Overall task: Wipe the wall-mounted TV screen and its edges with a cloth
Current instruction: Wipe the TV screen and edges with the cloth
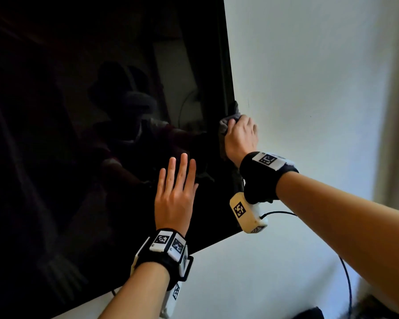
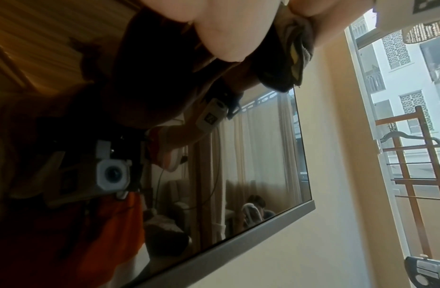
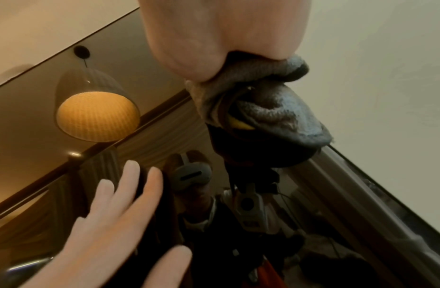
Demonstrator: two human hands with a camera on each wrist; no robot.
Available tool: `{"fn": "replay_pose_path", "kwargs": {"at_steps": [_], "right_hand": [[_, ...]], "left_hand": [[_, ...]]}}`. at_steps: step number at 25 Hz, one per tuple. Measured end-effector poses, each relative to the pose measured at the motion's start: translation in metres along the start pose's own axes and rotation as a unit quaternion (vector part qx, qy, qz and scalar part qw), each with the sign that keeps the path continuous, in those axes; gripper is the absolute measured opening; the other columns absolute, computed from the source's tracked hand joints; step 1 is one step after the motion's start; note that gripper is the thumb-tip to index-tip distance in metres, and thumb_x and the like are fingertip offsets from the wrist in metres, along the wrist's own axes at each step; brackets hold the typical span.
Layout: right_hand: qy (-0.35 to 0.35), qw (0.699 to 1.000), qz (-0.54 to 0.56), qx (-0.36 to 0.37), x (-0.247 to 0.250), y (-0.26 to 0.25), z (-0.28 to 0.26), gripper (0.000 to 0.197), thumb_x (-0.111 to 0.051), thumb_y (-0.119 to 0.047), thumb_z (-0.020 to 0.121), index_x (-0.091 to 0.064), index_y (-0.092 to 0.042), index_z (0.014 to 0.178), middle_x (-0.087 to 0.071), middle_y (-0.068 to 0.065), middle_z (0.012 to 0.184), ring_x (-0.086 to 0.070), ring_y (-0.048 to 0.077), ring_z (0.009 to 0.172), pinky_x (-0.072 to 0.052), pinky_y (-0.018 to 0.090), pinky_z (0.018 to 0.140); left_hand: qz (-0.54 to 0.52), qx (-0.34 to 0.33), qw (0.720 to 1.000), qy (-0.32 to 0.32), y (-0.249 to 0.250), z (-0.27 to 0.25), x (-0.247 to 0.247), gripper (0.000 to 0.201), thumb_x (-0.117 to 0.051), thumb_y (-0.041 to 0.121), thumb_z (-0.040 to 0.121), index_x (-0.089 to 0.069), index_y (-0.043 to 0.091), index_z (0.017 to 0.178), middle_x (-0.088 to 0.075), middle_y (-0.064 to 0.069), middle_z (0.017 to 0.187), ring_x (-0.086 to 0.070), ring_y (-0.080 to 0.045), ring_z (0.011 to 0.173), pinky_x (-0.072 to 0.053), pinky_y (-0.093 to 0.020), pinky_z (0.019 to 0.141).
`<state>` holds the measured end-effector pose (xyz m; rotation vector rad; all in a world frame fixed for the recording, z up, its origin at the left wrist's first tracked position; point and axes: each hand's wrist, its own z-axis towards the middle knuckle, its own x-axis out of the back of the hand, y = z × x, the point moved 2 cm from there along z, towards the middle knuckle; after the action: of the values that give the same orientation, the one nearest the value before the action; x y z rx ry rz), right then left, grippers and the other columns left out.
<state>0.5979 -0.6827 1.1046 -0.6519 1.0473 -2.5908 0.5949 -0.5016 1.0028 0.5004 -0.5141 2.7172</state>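
Wiping the right edge of the black wall-mounted TV (image 1: 101, 134), the right hand (image 1: 241, 137) clutches a bunched grey cloth (image 1: 227, 122) against the bezel. Beside that grip, the left hand (image 1: 174, 194) lies spread flat on the glass. Next, I'd guess, the cloth should slide along the edge below the grip.

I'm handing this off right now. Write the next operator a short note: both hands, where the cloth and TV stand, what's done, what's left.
Right hand: grips the bunched grey cloth and presses it on the TV's right edge, about mid-height.
Left hand: open, fingers straight, flat against the screen near the lower right corner; it holds nothing.
TV: on the white wall, screen off and reflective.
Done: cannot tell from the pictures how much of the screen or edges is already wiped.
Left: finish the right edge, then the other edges, and check the screen where the left hand touches it; that spot may need a wipe.
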Motion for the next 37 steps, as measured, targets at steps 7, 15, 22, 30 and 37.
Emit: {"fn": "replay_pose_path", "kwargs": {"at_steps": [7, 15, 22, 30, 37], "right_hand": [[-0.013, 1.0, 0.021, -0.002, 0.007, -0.024, 0.023, 0.034, -0.026, -0.025, 0.101, -0.042, 0.001, 0.115, -0.045, 0.021, 0.128, -0.037, 0.034, 0.118, -0.024, 0.037, 0.096], [-0.009, 0.999, 0.041, 0.008, 0.014, -0.046, 0.047, 0.036, -0.025, -0.026, 0.101, -0.041, 0.001, 0.119, -0.045, 0.021, 0.129, -0.036, 0.034, 0.12, -0.025, 0.038, 0.099], [-0.009, 0.999, 0.044, 0.031, 0.027, -0.069, 0.064, 0.036, -0.025, -0.026, 0.101, -0.039, 0.0, 0.122, -0.042, 0.019, 0.13, -0.035, 0.032, 0.122, -0.026, 0.037, 0.097], [-0.016, 0.998, 0.013, 0.055, 0.04, -0.094, 0.089, 0.038, -0.023, -0.028, 0.101, -0.037, -0.002, 0.124, -0.042, 0.016, 0.133, -0.035, 0.03, 0.125, -0.026, 0.037, 0.097], [0.002, 0.995, 0.065, 0.074, 0.054, -0.13, 0.128, 0.036, -0.026, -0.025, 0.101, -0.037, 0.002, 0.123, -0.039, 0.02, 0.134, -0.034, 0.033, 0.124, -0.026, 0.036, 0.098]], "left_hand": [[0.021, -0.023, 0.998, 0.053, -0.003, 0.027, 0.014, 0.055, -0.047, 0.038, 0.099, -0.037, 0.008, 0.144, -0.036, -0.018, 0.149, -0.03, -0.037, 0.139, -0.029, -0.045, 0.114], [0.026, 0.01, 0.996, 0.084, -0.037, 0.138, 0.042, 0.061, -0.05, 0.04, 0.093, -0.034, 0.014, 0.146, -0.033, -0.016, 0.151, -0.026, -0.041, 0.139, -0.024, -0.048, 0.115], [0.041, 0.019, 0.997, 0.065, -0.038, 0.135, 0.042, 0.057, -0.042, 0.043, 0.097, -0.034, 0.015, 0.146, -0.031, -0.014, 0.152, -0.025, -0.039, 0.14, -0.025, -0.047, 0.115], [0.089, 0.021, 0.994, 0.054, -0.033, 0.138, 0.046, 0.06, -0.05, 0.044, 0.094, -0.037, 0.013, 0.144, -0.035, -0.015, 0.15, -0.029, -0.042, 0.138, -0.031, -0.047, 0.112], [0.082, 0.002, 0.993, 0.085, -0.052, 0.152, 0.061, 0.06, -0.051, 0.048, 0.093, -0.045, 0.011, 0.139, -0.035, -0.015, 0.15, -0.029, -0.037, 0.139, -0.028, -0.047, 0.114]]}}
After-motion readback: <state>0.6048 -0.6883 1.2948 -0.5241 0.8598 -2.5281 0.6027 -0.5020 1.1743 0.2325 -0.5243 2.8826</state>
